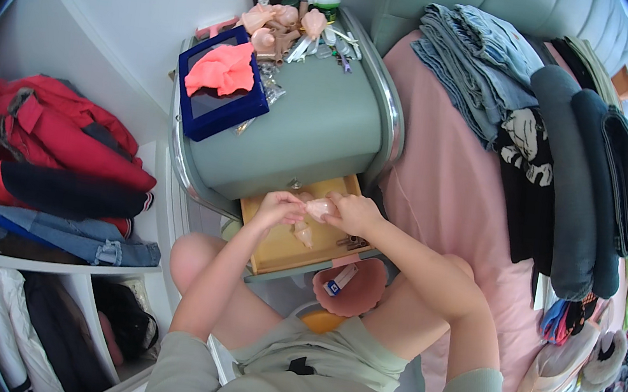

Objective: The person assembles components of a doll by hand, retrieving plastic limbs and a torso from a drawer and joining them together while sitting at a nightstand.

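Over the open drawer of a grey-green nightstand, my right hand grips a small, pale pink, translucent item, rounded in the middle and narrowing at one end; its exact kind is unclear. My left hand is closed, its fingertips pinching at the narrow end. Beneath them in the drawer lies a similar pale pink piece. Some small dark metal bits rest by the drawer's right side, partly under my right forearm.
On the nightstand top sit a blue box with a coral cloth and a cluster of small pink items. A pink scalloped bowl is below the drawer. Folded jeans lie on the pink bed; clothes shelves stand left.
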The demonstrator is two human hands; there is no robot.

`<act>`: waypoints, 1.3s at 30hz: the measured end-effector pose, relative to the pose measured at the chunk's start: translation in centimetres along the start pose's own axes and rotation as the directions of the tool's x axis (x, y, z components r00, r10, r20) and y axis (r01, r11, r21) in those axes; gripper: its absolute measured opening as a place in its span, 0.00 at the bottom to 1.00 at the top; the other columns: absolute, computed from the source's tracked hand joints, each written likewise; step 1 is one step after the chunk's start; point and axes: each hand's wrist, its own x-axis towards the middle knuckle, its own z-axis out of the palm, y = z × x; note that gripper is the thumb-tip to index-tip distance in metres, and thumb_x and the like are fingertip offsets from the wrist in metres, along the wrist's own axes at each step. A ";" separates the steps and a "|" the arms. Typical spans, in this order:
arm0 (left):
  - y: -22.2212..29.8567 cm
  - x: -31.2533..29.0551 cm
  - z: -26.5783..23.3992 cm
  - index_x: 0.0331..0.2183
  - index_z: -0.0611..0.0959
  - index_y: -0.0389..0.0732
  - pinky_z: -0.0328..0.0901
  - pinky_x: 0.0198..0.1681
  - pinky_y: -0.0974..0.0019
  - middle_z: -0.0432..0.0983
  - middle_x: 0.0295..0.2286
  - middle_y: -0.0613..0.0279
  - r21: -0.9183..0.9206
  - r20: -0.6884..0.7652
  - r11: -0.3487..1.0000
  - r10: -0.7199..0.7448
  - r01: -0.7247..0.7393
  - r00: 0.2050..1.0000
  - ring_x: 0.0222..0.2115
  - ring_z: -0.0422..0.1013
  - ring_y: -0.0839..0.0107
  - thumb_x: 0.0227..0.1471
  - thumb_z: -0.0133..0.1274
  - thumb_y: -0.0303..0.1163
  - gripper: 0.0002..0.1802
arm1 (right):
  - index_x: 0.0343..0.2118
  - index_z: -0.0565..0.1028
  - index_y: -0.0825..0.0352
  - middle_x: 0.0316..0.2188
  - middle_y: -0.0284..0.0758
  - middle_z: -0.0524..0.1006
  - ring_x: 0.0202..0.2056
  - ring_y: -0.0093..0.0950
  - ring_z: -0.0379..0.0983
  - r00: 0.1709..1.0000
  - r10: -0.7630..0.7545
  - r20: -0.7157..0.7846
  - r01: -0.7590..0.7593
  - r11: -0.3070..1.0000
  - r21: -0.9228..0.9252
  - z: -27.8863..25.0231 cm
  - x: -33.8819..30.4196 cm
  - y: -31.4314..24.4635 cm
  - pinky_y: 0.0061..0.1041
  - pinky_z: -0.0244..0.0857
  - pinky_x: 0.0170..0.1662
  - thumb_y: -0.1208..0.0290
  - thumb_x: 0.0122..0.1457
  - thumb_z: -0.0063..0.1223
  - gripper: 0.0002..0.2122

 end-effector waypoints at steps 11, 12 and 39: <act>-8.2 6.1 -0.8 0.34 0.76 0.43 0.67 0.24 0.71 0.74 0.28 0.64 -0.231 -0.117 0.960 -0.189 0.158 0.975 0.24 0.72 0.72 0.45 0.52 0.30 0.10 | 0.34 0.70 0.65 0.25 0.41 0.75 0.29 0.38 0.73 0.990 0.049 0.134 -0.041 0.997 -0.060 6.4 2.7 1.3 0.36 0.66 0.32 0.56 0.44 0.52 0.19; -9.0 6.6 -0.6 0.33 0.76 0.44 0.66 0.24 0.70 0.72 0.28 0.66 -0.250 -0.094 0.952 -0.204 0.175 0.974 0.23 0.71 0.72 0.45 0.52 0.31 0.10 | 0.34 0.70 0.65 0.25 0.41 0.75 0.30 0.38 0.73 0.986 0.061 0.152 -0.049 0.996 -0.080 7.0 2.8 1.6 0.35 0.66 0.32 0.56 0.44 0.52 0.18; -13.9 10.4 -1.3 0.43 0.73 0.42 0.55 0.09 0.73 0.73 0.20 0.58 -0.110 -0.150 0.964 -0.256 0.241 0.955 0.10 0.62 0.76 0.48 0.40 0.29 0.18 | 0.32 0.73 0.63 0.27 0.39 0.76 0.32 0.36 0.73 0.956 0.165 0.244 -0.138 0.983 -0.123 13.5 5.6 1.7 0.33 0.66 0.35 0.63 0.46 0.49 0.12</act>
